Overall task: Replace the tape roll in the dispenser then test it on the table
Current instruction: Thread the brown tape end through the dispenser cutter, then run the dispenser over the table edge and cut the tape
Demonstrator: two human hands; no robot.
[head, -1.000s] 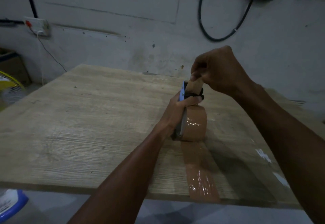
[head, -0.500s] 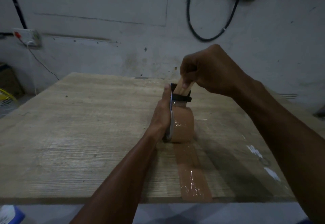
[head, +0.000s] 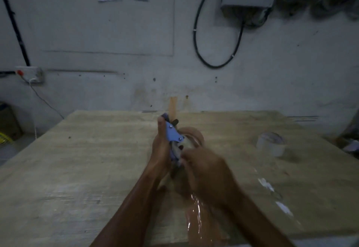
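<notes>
The left hand (head: 161, 149) is wrapping round the blue dispenser (head: 172, 136) and lifting it clear of the desk (head: 77, 169), tilting it so its open side is facing the right hand (head: 206, 171), most likely so that the brown tape roll (head: 192, 137) seated in the frame is being steadied while the other hand is working at it. The right hand is lying just below and to the right of the dispenser, fingers curling in toward its lower end, but motion blur is making it impossible to tell whether they are pinching anything. A loose tape end (head: 172, 107) is standing up above the left hand, apparently left free for threading or pulling. A shiny brown tape strip (head: 202, 221) is lying stuck on the desk beneath the right forearm, suggesting the testing is already under way. A pale, clear-looking spare roll (head: 271, 145) is sitting well off to the right of both hands, untouched
</notes>
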